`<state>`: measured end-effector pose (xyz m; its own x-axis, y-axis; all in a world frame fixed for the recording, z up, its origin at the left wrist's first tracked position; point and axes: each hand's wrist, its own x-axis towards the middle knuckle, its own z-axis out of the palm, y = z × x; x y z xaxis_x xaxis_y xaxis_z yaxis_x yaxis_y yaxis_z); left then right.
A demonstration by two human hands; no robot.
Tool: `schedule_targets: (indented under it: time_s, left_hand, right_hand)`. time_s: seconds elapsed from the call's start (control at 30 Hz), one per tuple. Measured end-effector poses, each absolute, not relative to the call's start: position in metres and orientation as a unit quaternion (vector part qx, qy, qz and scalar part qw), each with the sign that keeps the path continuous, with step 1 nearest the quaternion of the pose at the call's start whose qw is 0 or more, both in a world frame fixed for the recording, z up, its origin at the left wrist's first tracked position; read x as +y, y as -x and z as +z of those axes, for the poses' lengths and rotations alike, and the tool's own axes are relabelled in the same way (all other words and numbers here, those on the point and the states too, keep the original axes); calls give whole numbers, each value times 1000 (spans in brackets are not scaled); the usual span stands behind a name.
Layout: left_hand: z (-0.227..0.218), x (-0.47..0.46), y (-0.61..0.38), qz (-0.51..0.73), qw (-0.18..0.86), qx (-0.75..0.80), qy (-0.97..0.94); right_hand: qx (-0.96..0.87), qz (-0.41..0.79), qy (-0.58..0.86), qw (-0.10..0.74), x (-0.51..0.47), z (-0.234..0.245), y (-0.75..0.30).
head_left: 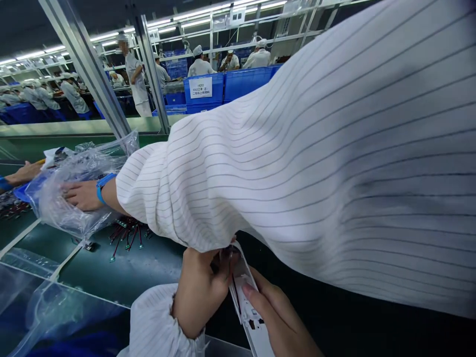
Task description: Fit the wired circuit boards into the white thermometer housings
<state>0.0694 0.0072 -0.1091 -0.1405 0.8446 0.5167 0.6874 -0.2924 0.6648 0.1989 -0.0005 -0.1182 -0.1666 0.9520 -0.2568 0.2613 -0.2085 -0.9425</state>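
A long white plastic housing (241, 269) is tilted between my two hands at the bottom middle, with a thin red and black wire (235, 292) running along its inside. My right hand (277, 312) grips its side, the thumb pressed on the inner face near some small cut-outs. At the upper end, my left hand (201, 292) has its fingers bent in against the housing and the wire. A co-worker's striped sleeve (260, 163) crosses just above and covers part of those fingertips, so exactly what they pinch is hidden.
The co-worker's hand (84, 195), with a blue wristband, lies on a clear plastic bag (55, 198) at left. Another person's hand (28, 173) is beyond it. Small boards with red wires (128, 235) lie on the green belt (156, 267). Blue bins (245, 83) stand behind a metal frame.
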Motion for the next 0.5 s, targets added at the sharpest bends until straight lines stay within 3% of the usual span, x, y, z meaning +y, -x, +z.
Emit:
schedule_targets:
  time_s: [0.1, 0.3, 0.5]
  left_hand:
    - [-114, 2, -65, 465, 96, 599, -645]
    - [-124, 3, -67, 421, 244, 603, -633]
    - [-128, 7, -64, 382, 324, 579, -643]
  right_hand:
    - [-651, 474, 511, 302, 7, -125, -202]
    - [-792, 199, 458, 353, 24, -145, -200]
    - [-825, 155, 428, 335, 22, -149, -197]
